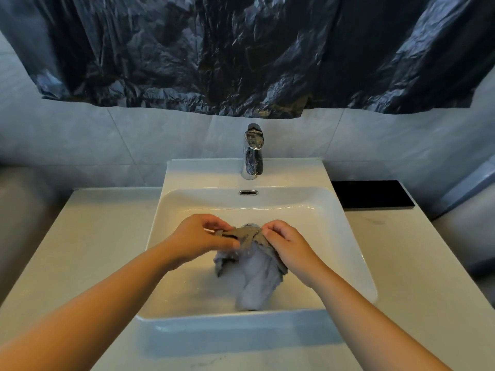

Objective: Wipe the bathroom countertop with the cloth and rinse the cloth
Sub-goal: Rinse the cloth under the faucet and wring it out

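Rinse stage: left hand (199, 235) and right hand (288, 243) pinching cloth (250, 259) over sink (356, 253); wringing left.

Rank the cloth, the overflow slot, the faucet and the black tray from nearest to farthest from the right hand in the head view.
From the right hand:
1. Cloth: held in its fingers, over the basin.
2. Overflow slot: on the basin's back wall, up and left.
3. Faucet: behind the slot, on the sink's rear ledge.
4. Black tray: far right of the countertop.
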The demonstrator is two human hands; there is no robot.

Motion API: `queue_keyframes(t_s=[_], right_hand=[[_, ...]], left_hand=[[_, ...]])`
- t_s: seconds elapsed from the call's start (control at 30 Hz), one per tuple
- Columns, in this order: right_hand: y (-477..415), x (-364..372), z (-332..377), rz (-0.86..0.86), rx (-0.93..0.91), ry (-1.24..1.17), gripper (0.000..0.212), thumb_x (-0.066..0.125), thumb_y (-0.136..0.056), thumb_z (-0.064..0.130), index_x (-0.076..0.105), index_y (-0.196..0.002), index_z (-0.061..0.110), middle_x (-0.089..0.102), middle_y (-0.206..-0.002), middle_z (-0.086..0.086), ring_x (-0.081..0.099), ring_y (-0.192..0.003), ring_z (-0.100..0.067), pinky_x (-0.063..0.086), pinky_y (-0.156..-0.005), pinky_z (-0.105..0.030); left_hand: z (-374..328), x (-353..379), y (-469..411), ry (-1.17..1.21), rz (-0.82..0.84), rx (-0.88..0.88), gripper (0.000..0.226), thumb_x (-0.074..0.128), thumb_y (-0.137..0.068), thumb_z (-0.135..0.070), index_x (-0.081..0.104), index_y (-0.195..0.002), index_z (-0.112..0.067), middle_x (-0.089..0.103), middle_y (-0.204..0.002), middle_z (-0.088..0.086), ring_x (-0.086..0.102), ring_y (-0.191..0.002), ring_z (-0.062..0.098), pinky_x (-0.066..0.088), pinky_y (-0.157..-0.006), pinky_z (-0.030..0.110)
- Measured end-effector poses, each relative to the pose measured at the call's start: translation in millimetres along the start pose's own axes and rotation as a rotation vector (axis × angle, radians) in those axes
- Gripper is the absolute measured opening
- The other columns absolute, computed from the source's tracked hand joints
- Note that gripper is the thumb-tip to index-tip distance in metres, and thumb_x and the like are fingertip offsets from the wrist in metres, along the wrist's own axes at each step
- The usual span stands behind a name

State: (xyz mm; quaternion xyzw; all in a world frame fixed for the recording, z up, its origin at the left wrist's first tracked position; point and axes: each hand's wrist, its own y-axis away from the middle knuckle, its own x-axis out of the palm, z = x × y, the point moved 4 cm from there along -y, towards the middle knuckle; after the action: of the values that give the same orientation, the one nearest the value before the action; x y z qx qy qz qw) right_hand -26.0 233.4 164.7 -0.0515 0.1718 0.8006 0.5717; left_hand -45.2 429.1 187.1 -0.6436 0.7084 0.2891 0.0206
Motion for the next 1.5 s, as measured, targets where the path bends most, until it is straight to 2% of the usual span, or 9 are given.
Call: queue_keyframes(t_s=[0.1, 0.2, 0.37, 0.5, 0.67, 0.83, 1.0, 1.23, 1.5], right_hand=[[0, -5, -2, 0.068, 0.049, 0.002, 0.018, 0.066, -0.086, 0.027, 0.060, -0.102, 0.024, 0.063, -0.104, -0.008, 0.062, -0.096, -0.021, 0.051, -0.079, -0.028], [2, -14, 0, 0.163, 0.023, 0.162, 0.038, 0.077, -0.073, 0.020, 0.054, -0.101, 0.031, 0.058, -0.098, 0.000, 0.059, -0.086, -0.015, 0.050, -0.066, -0.023], [3, -31, 11, 0.138, -0.181, 0.513, 0.019, 0.067, -0.079, 0.017, 0.060, -0.084, 0.033, 0.055, -0.090, 0.008, 0.052, -0.082, -0.006, 0.041, -0.068, -0.021], [4, -44, 25, 0.103, -0.197, 0.426, 0.015, 0.059, -0.090, 0.023, 0.071, -0.083, 0.029, 0.062, -0.080, 0.010, 0.057, -0.076, -0.003, 0.045, -0.066, -0.015], [0, -44, 37, 0.066, -0.163, 0.349, 0.024, 0.048, -0.096, 0.033, 0.062, -0.084, 0.017, 0.063, -0.080, -0.003, 0.057, -0.073, -0.013, 0.046, -0.065, -0.029], [-2, -56, 54, -0.059, -0.180, 0.289, 0.027, 0.044, -0.098, 0.034, 0.057, -0.086, 0.014, 0.059, -0.079, -0.003, 0.052, -0.070, -0.006, 0.042, -0.063, -0.017], [-1, -79, 80, -0.102, -0.277, 0.329, 0.008, 0.062, -0.089, 0.030, 0.065, -0.089, 0.023, 0.066, -0.083, 0.010, 0.059, -0.078, 0.001, 0.044, -0.063, -0.007], [1, -102, 86, -0.052, -0.240, 0.281, 0.009, 0.072, -0.082, 0.023, 0.071, -0.092, 0.024, 0.071, -0.089, 0.010, 0.065, -0.087, -0.004, 0.051, -0.079, -0.021], [7, -103, 82, -0.198, -0.359, 0.572, 0.008, 0.066, -0.085, 0.023, 0.062, -0.079, 0.029, 0.059, -0.083, 0.011, 0.054, -0.079, -0.007, 0.044, -0.067, -0.022]], left_hand=[[9, 2, 3, -0.190, 0.000, 0.035, 0.027, 0.088, -0.061, -0.027, 0.072, -0.082, -0.023, 0.071, -0.082, -0.001, 0.066, -0.079, 0.020, 0.058, -0.072, 0.033], [10, -1, 1, -0.230, -0.027, 0.109, 0.005, 0.076, -0.076, -0.017, 0.072, -0.077, -0.019, 0.070, -0.075, 0.001, 0.066, -0.072, 0.020, 0.059, -0.068, 0.031], [3, -6, 1, -0.226, 0.134, 0.089, 0.012, 0.060, -0.089, -0.014, 0.071, -0.087, -0.015, 0.069, -0.082, 0.004, 0.062, -0.068, 0.013, 0.052, -0.059, 0.019], [-7, -5, 2, -0.152, 0.172, 0.062, 0.027, 0.042, -0.095, -0.010, 0.066, -0.084, -0.012, 0.062, -0.084, 0.004, 0.056, -0.070, 0.013, 0.049, -0.058, 0.019], [-18, 3, 3, -0.356, 0.129, 0.214, 0.044, 0.061, -0.066, -0.071, 0.058, -0.074, -0.028, 0.056, -0.072, -0.007, 0.051, -0.068, 0.009, 0.040, -0.060, 0.021], [-37, -12, 4, -0.330, -0.119, 0.350, 0.010, 0.068, -0.083, -0.031, 0.062, -0.077, -0.027, 0.062, -0.073, -0.003, 0.060, -0.072, 0.017, 0.047, -0.058, 0.021], [-50, -39, 5, -0.172, -0.164, 0.354, 0.012, 0.058, -0.090, -0.029, 0.061, -0.079, -0.025, 0.065, -0.079, 0.000, 0.068, -0.064, 0.018, 0.058, -0.065, 0.039], [-54, -51, 9, -0.207, -0.167, 0.299, 0.024, 0.048, -0.095, -0.013, 0.067, -0.082, -0.022, 0.067, -0.085, 0.001, 0.062, -0.087, 0.019, 0.052, -0.086, 0.040], [-58, -42, 10, -0.332, -0.146, 0.248, 0.026, 0.048, -0.085, 0.000, 0.060, -0.069, -0.017, 0.060, -0.070, 0.003, 0.054, -0.069, 0.017, 0.048, -0.061, 0.030]])
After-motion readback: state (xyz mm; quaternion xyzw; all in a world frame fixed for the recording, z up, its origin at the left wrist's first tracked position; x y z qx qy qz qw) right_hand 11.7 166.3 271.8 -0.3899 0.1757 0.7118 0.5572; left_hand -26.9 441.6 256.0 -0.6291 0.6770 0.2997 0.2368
